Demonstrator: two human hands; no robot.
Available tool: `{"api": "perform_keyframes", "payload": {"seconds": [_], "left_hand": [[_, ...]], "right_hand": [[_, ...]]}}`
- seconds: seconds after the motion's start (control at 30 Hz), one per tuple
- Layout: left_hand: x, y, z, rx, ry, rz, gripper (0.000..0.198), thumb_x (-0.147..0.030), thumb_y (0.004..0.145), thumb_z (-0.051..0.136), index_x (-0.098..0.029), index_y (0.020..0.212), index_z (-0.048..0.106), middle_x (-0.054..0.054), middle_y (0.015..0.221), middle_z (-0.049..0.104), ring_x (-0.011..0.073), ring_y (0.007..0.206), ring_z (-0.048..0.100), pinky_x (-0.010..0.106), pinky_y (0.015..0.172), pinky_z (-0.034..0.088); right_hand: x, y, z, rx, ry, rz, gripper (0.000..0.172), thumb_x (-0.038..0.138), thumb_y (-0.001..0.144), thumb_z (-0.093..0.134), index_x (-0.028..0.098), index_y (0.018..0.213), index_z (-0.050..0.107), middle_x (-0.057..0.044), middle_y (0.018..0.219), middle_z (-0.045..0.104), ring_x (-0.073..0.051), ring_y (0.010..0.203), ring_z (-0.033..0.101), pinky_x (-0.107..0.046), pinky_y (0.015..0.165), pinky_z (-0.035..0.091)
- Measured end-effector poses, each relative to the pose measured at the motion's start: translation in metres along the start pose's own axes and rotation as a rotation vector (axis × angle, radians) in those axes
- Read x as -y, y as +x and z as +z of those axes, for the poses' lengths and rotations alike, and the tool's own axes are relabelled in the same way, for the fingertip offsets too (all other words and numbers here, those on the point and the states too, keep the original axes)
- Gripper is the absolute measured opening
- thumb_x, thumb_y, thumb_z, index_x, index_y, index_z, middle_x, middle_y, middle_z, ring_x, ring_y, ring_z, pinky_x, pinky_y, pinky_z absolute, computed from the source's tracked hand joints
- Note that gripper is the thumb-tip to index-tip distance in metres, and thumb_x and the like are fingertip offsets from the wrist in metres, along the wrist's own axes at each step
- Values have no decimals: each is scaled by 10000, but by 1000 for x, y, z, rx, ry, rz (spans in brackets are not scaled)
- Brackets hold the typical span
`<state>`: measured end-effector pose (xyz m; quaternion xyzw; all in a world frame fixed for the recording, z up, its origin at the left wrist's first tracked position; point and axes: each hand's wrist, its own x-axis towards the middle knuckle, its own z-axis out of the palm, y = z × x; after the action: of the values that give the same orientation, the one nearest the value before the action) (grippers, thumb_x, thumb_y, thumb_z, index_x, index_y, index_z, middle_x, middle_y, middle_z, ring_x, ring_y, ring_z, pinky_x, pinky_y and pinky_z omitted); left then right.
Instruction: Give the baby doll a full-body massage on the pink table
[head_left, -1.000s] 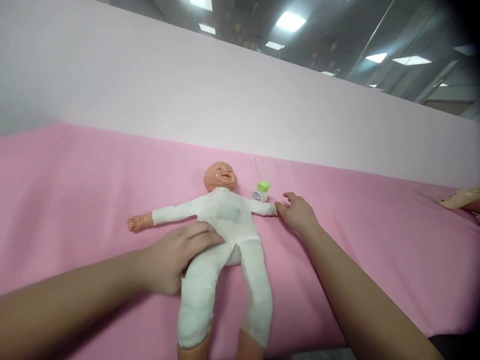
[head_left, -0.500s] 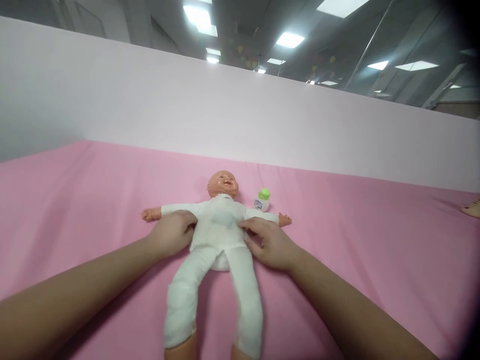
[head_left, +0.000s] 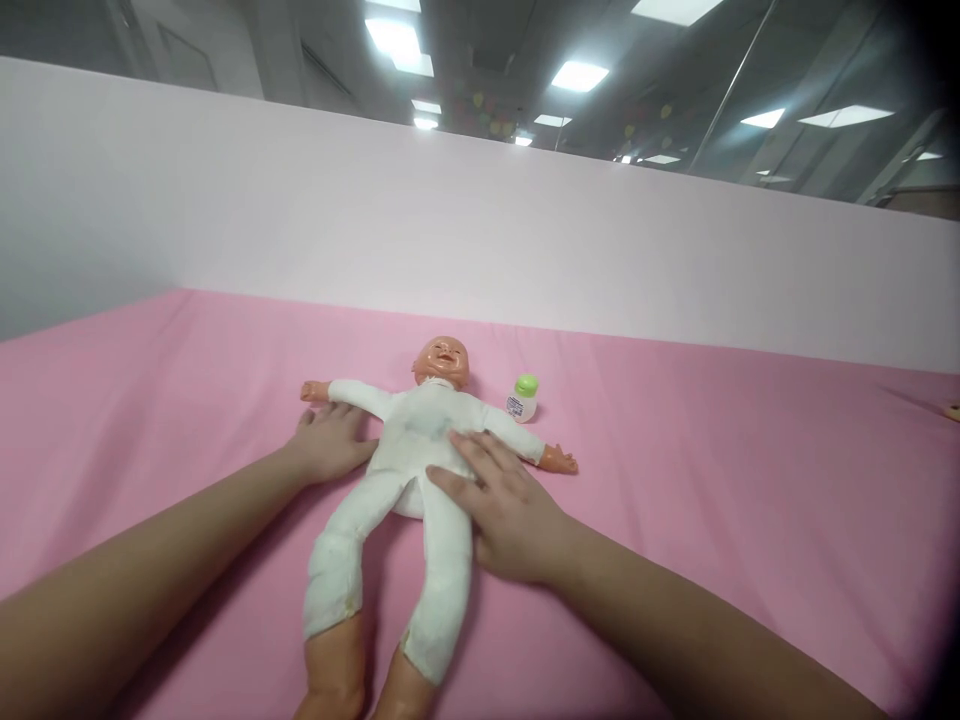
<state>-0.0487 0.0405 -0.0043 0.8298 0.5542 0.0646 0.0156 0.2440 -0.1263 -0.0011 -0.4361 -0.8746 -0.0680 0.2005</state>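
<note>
A baby doll [head_left: 412,430] with a white cloth body and plastic head, hands and legs lies on its back on a pink sheet [head_left: 660,450]. Its arms are stretched out to both sides and its legs point towards me. My left hand [head_left: 334,443] rests on the sheet beside the doll's trunk, below its arm, fingers extended and the thumb near its side. Across the doll's belly and hip lies my right hand [head_left: 517,510], fingers spread on the white cloth. Neither hand grips anything.
A small clear bottle with a green cap [head_left: 523,398] stands near the doll's head and arm. Behind the sheet runs a pale wall [head_left: 450,220], with glass and ceiling lights above it. A small tan object [head_left: 952,411] shows at the right edge.
The doll has turned slightly, its legs swinging left and nearer its head. My right hand has moved from its side onto its belly, fingers spreading. My left hand has flattened and shifted left.
</note>
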Motion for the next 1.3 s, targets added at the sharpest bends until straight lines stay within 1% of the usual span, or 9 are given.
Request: {"api": "perform_keyframes", "payload": {"seconds": [0.1,0.3,0.5,0.63,0.73,0.87,1.03,1.17,1.3], "left_hand": [[14,6,-1,-9,-19,-35,890,-728,864,480,-171,1557,449,243,1627,410,512,1493,336,742,1111,274],[20,4,-13,-100,-325,-79,941,-601,847,629,-223,1643,301,193,1560,523,466,1384,525,650,1121,388],[-12,-10,-18,-291,-663,57,729,-565,990,516,-282,1633,320,81,1643,446,343,1469,476,499,1166,442],[-32,-16,-14,-337,-527,263,737,-492,1037,464,-233,1678,211,105,1694,355,319,1526,397,518,1228,376],[-41,-17,-9,-301,-278,435,688,-419,1046,437,-176,1666,267,127,1705,321,318,1576,299,540,1289,259],[-46,-15,-5,-256,-61,540,661,-327,1030,417,-135,1653,305,121,1716,293,295,1607,214,513,1319,194],[-48,-14,-7,-207,-25,515,710,-303,1009,414,-106,1667,236,129,1728,259,282,1610,205,493,1317,200],[-54,-8,-21,-189,-51,477,728,-299,932,506,-163,1631,350,120,1654,424,310,1525,392,491,1256,312],[-65,4,-31,-221,-128,376,527,-385,914,566,-251,1421,615,91,1281,728,338,1199,654,484,1018,496]], "right_hand": [[13,-2,-5,-26,-36,-183,660,211,846,676,319,1479,524,-85,1687,311,-411,1576,179,-672,1230,266],[23,-3,-11,-105,24,-451,290,279,927,650,293,1214,683,-34,1570,504,-304,1520,355,-507,1214,397],[16,3,-15,-380,93,-399,391,215,919,654,248,1309,660,-98,1452,588,-264,1373,535,-449,1130,509],[7,7,-10,-564,59,-288,445,149,911,689,299,1328,650,-79,1390,616,-227,1216,622,-430,1050,551],[-3,10,-4,-630,52,-173,430,119,913,678,303,1302,666,-61,1303,656,-199,1097,639,-396,976,566],[-19,14,5,-553,2,-64,430,95,943,604,287,1323,664,-34,1352,672,-211,1105,602,-392,992,551],[-25,15,20,-245,-26,-47,538,181,929,591,190,1467,574,-98,1501,580,-266,1304,528,-458,1181,445],[-17,12,24,-121,-8,1,729,332,855,663,221,1552,482,-137,1628,411,-354,1423,430,-573,1213,365],[-5,9,18,-114,5,-62,861,335,769,707,236,1577,428,-153,1624,394,-393,1481,362,-630,1203,337]]}}
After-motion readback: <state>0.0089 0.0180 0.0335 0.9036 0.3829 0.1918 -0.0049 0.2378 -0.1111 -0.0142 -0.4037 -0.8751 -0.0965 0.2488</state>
